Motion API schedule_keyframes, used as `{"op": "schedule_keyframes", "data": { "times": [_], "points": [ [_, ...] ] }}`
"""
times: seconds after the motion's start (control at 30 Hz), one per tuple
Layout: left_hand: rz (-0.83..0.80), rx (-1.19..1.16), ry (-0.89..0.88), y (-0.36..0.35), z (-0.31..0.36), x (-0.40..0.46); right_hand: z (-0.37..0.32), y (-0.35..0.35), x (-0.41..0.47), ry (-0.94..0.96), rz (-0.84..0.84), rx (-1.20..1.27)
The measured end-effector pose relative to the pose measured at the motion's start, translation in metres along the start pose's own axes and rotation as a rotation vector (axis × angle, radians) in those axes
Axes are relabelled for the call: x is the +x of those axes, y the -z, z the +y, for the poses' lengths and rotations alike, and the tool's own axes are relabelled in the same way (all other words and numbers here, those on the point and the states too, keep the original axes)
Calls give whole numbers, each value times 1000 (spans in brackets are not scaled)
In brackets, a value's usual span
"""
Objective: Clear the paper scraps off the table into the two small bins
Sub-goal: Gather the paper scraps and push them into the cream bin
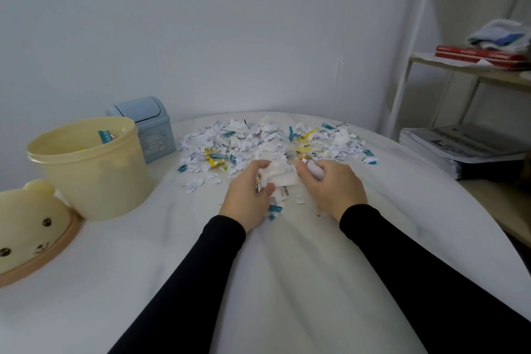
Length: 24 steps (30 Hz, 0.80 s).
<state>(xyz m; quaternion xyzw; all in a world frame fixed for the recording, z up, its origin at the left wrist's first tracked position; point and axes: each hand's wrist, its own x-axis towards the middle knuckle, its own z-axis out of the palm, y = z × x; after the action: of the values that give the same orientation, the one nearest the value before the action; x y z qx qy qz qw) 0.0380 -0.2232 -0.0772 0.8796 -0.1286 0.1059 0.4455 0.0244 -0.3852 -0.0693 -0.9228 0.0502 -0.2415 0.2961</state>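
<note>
Table (301, 282): white, round; bears everything below.
Scraps (258, 141): a wide litter of white, blue and yellow paper across the far half of the table; a small clump lies gathered between the two hands at the near edge of the litter.
Left hand (247, 195): fingers curled round the clump, thumb pinching white pieces; a few blue bits trail beneath the palm.
Right hand (330, 184): fingers curled, closing on white paper at the clump's right side, just beside the left.
Cream bin (92, 169): open, at left, well apart from the hands; a blue scrap shows inside; its bear-face lid (31, 227) lies on the table beside it.
Blue bin (149, 126): behind the cream one, swing lid closed.
Step in hand, as judged: bunching a handful; best done by pressing both hands together under the clump, squeezing it tight so that loose bits do not drop, then carrying it low over the table to the open cream bin; most of the litter remains.
</note>
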Motion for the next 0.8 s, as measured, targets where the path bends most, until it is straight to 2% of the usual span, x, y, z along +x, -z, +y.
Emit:
{"op": "schedule_keyframes", "data": {
  "times": [0.2,0.33,0.47,0.7,0.8],
  "points": [
    [119,-194,28,12,7,-2,-33,-4,11,-34,-29,166],
    [249,-189,58,37,15,-4,-63,-5,23,-69,-26,328],
    [374,-252,113,70,19,-5,-99,-8,29,-47,-34,387],
    [451,-48,59,126,20,7,-168,-11,36,55,-45,584],
    [473,-18,34,148,22,12,-187,-23,36,14,-93,701]
  ]
}}
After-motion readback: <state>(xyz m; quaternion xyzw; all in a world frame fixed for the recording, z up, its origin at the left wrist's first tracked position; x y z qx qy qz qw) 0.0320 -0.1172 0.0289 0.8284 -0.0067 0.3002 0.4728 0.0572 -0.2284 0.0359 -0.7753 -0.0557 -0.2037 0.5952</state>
